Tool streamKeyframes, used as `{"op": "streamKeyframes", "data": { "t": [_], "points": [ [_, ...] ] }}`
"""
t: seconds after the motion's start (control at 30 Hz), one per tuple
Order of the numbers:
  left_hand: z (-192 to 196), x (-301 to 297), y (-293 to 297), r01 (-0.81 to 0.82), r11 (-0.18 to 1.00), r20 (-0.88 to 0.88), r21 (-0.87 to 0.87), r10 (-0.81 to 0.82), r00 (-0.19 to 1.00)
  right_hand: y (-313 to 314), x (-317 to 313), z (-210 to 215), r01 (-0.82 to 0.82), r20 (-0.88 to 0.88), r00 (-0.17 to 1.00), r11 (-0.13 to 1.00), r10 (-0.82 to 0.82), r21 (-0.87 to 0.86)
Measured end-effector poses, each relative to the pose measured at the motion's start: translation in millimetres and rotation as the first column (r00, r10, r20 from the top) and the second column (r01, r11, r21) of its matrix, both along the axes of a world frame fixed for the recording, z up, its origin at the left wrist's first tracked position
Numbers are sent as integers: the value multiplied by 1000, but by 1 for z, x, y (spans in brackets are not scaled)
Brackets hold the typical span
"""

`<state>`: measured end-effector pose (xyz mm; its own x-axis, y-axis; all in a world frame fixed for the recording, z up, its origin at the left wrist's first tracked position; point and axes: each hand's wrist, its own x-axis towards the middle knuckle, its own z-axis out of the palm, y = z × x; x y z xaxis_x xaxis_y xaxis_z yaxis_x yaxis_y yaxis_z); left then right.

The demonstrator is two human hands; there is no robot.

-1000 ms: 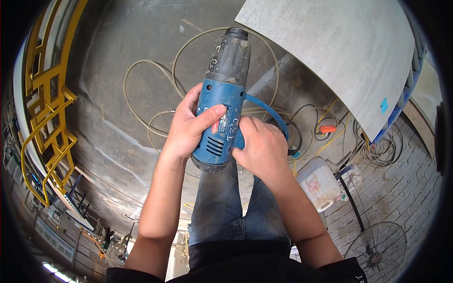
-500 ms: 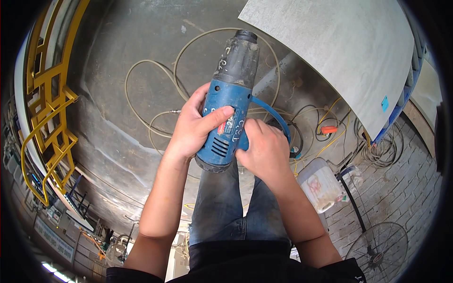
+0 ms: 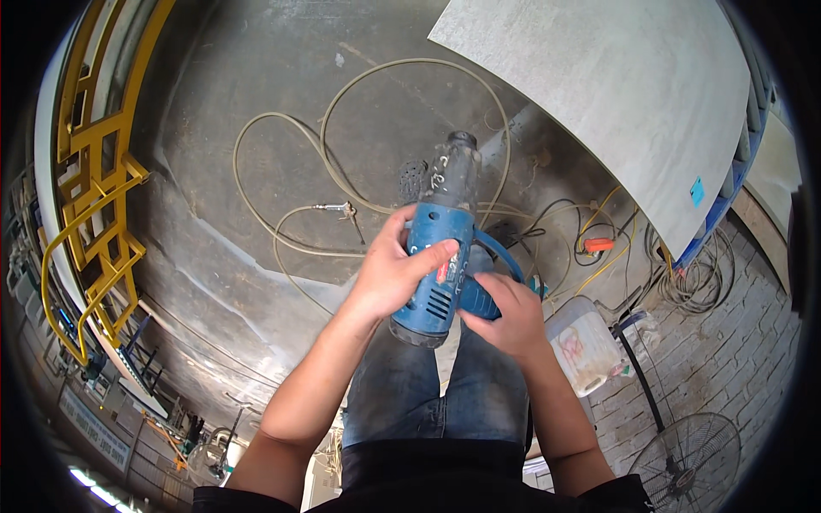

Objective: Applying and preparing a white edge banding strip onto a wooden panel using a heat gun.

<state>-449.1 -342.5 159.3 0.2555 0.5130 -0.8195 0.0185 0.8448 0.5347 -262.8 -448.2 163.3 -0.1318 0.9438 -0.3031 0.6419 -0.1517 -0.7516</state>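
A worn blue heat gun (image 3: 440, 229) with a black nozzle is held in front of my legs, nozzle pointing away from me. My left hand (image 3: 395, 272) wraps its barrel from the left, thumb lying across the top near a red label. On the right, my right hand (image 3: 510, 318) grips the blue handle, which carries a curved blue guard. Part of the handle and the undersides of my fingers are hidden. Below the tool, on the floor, lies a beige hose (image 3: 329, 94) in wide loops, with a metal air gun (image 3: 335, 208) at one end.
A large grey slab (image 3: 599, 103) on a blue frame juts in from the upper right. Yellow metal racking (image 3: 111, 205) stands at the left. To my right are an orange piece (image 3: 599, 244) among cables, a white plastic jug (image 3: 586, 342), coiled cable (image 3: 697, 274) and a fan (image 3: 684, 462).
The heat gun has come down toward my legs, with both hands moving along with it. My right hand has shifted on the handle, and the air gun on the floor shows more fully.
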Motion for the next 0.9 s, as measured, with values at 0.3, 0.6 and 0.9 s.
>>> {"op": "streamKeyframes", "data": {
  "t": [0.3, 0.6, 0.9],
  "points": [
    [12, 37, -21, 149, 981, 5, -126, -149, 989, -40, 16, -1, 132, -88, 986, 987, -141, -96],
    [8, 86, -52, 378, 925, -127, 39, -371, 920, -74, 49, 7, 167, 2, 986, 984, -167, -65],
    [7, 125, -58, -34, 978, 203, -208, 77, 976, -62, 97, 37, 255, -245, 897, 883, -368, -394]
  ]
}}
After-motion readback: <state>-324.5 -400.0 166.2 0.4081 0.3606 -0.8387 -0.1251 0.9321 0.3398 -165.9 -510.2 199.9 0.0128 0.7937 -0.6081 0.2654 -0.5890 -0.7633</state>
